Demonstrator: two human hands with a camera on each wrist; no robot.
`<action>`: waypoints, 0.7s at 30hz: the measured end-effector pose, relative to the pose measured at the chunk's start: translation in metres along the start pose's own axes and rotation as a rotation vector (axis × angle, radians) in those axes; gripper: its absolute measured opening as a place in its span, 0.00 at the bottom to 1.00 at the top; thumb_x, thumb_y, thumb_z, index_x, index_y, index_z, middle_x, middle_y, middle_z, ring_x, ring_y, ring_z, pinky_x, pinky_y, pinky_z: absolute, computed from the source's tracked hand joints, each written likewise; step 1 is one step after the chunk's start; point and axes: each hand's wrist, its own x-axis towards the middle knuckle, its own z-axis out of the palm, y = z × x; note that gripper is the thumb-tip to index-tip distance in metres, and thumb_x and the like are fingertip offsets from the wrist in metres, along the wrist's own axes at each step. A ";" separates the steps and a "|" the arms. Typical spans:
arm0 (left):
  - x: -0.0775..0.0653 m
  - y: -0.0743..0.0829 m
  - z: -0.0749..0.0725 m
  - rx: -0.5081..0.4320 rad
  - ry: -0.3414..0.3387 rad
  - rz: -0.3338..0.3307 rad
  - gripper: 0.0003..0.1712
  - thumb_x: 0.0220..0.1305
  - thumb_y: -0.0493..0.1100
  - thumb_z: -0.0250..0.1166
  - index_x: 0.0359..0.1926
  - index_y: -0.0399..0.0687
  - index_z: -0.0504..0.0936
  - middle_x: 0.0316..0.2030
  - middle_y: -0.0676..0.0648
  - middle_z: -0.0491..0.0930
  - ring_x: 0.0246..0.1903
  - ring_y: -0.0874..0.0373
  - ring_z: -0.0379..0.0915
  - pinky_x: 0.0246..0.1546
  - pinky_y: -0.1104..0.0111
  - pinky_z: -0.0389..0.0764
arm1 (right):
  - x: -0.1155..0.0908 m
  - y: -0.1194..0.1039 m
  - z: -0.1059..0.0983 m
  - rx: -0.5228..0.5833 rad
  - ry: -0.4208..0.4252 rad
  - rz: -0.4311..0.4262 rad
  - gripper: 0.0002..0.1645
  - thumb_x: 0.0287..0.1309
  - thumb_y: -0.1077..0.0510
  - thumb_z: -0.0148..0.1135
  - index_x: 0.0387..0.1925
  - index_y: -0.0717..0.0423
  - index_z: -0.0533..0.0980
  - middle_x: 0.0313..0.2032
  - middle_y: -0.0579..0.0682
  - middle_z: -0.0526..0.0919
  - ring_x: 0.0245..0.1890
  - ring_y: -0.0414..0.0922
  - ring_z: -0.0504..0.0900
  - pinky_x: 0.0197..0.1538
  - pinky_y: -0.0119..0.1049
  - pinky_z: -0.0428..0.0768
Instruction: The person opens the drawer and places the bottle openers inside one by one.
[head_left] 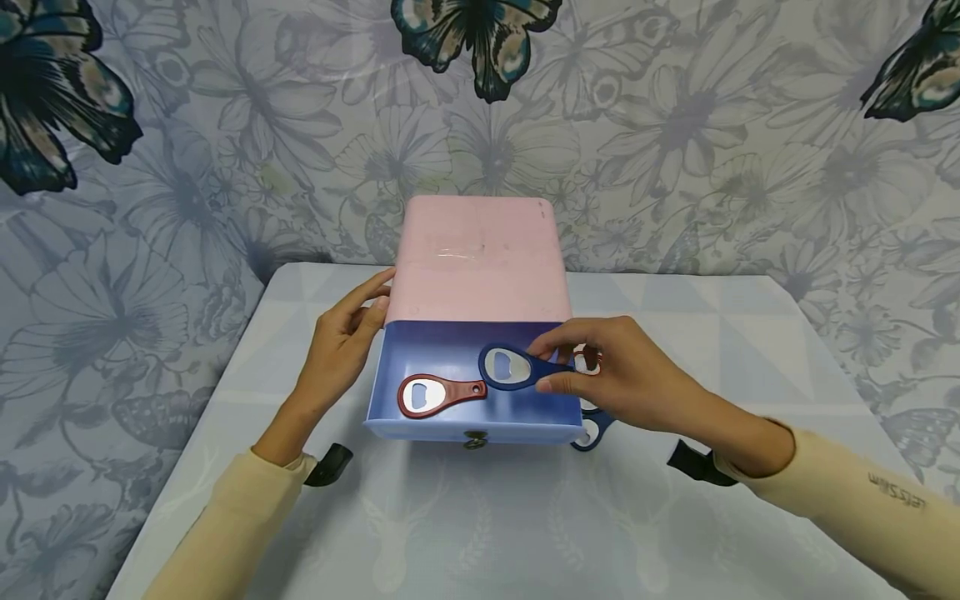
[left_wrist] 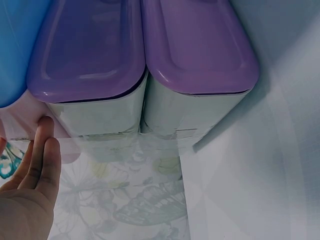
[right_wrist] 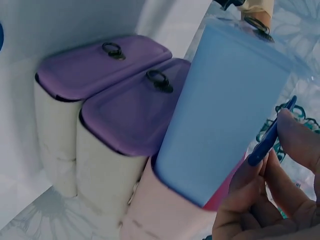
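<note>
A pink drawer unit [head_left: 480, 258] stands on the table with its blue drawer [head_left: 427, 348] pulled out at the front. In the drawer lies a red-brown bottle opener [head_left: 465, 390] with a metal plate in its head. Over the drawer's right side, my right hand [head_left: 615, 375] pinches a dark blue bottle opener [head_left: 517, 367] by its handle end, between thumb and fingers. The right wrist view has this blue opener [right_wrist: 272, 136] edge-on. My left hand [head_left: 337, 354] touches the pink unit's left side, fingers extended.
More bottle openers, one with a blue rim [head_left: 592, 432], lie right of the drawer, partly hidden by it and my right hand. The right wrist view has two purple drawer fronts [right_wrist: 135, 112] below the open one. A ring pull [head_left: 476, 442] hangs on the drawer front.
</note>
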 end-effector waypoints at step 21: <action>0.000 -0.001 0.001 -0.005 -0.003 -0.008 0.24 0.79 0.47 0.52 0.71 0.70 0.70 0.60 0.46 0.77 0.47 0.69 0.82 0.42 0.70 0.74 | 0.009 -0.007 0.030 -0.241 0.070 0.067 0.16 0.50 0.56 0.78 0.43 0.51 0.87 0.35 0.41 0.87 0.34 0.37 0.80 0.37 0.35 0.77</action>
